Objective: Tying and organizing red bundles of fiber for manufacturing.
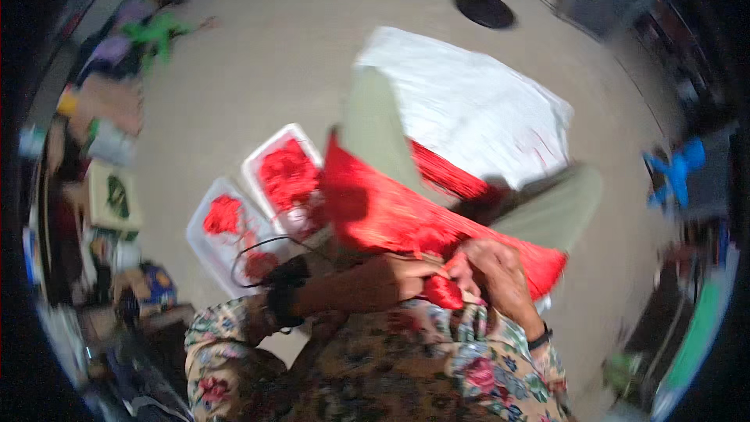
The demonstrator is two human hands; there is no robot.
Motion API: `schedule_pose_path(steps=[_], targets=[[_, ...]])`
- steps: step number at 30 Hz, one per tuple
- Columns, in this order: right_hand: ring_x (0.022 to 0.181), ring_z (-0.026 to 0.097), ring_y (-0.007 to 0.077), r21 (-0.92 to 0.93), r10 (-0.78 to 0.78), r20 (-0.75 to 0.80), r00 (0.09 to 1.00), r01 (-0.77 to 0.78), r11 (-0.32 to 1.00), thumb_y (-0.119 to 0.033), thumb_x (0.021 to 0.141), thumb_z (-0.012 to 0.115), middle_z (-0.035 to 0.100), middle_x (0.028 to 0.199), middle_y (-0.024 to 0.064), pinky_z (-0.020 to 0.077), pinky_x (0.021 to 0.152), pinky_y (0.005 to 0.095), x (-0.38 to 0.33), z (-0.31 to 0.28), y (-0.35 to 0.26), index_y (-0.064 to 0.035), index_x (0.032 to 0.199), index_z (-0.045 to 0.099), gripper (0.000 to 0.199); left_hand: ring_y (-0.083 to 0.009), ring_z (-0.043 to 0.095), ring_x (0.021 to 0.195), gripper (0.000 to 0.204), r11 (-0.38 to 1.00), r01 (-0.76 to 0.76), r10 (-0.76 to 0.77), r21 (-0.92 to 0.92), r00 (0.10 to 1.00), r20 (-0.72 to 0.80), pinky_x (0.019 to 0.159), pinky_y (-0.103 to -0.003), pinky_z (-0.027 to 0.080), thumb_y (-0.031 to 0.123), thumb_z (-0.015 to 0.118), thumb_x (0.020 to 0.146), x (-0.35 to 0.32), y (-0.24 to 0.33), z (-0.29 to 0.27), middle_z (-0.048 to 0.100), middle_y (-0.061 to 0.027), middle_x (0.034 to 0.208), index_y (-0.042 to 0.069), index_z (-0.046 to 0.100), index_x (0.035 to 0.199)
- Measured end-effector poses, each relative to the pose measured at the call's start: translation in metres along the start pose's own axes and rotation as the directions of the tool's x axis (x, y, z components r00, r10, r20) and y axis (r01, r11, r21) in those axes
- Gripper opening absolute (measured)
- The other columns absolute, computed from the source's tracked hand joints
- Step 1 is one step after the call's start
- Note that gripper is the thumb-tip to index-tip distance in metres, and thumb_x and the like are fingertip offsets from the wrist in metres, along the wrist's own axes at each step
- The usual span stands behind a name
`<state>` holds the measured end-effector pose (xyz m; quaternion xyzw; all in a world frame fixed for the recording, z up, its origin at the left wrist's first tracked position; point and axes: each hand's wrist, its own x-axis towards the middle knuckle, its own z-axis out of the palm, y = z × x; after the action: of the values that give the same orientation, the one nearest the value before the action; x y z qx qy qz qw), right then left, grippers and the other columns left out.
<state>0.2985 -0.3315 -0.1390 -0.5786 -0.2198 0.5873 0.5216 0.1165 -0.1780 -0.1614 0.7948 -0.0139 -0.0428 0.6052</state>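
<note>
Red thread (375, 203) lies spread in a wide, shiny sheet of strands across my lap and over my legs. Close to my body, a smaller glossy red thread bundle (444, 291) sits between my hands. My left hand (412, 275) reaches in from the left, its fingers closed on this bundle. Opposite it, my right hand (494, 267) is bent inward with its fingers pinched at the top of the same bundle. The fingertips are blurred, so the exact hold cannot be made out.
To my left stand a white tray (248, 166) of red thread and a clear plastic tray (201, 223) with more red pieces. A white sheet (469, 101) lies beyond my legs. Boxes (109, 195) and clutter line the left side; a blue object (676, 170) stands far right.
</note>
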Motion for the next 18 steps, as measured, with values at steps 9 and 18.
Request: schedule_pose_path(steps=[9, 18], targets=[[0.059, 0.059, 0.0091, -0.167, -0.077, 0.037, 0.996, 0.082, 0.983, -0.018, 0.099, 0.051, 0.068, 0.077, 0.0074, 0.0403, 0.049, 0.0212, 0.015, 0.031, -0.009, 0.0001, 0.094, 0.062, 0.021, -0.0235, 0.060, 0.097, 0.018, 0.982, -0.164, 0.132, -0.092, 0.950, -0.284, 0.085, -0.034, 0.046, -0.004, 0.051, 0.084, -0.016, -0.014, 0.023, 0.060, -0.0142, 0.098, -0.003, 0.057, 0.101], [0.054, 0.058, 0.0108, -0.219, -0.034, 0.084, 0.996, 0.052, 0.974, -0.023, 0.100, 0.050, 0.068, 0.072, 0.0109, 0.0446, 0.049, 0.0228, 0.017, 0.044, -0.013, 0.0002, 0.098, 0.061, 0.025, -0.0254, 0.049, 0.098, 0.009, 0.763, -0.059, 0.415, 0.644, 0.808, -0.418, 0.088, -0.038, 0.041, 0.010, 0.060, 0.076, -0.029, 0.013, 0.013, 0.049, -0.0092, 0.095, 0.002, 0.056, 0.078]])
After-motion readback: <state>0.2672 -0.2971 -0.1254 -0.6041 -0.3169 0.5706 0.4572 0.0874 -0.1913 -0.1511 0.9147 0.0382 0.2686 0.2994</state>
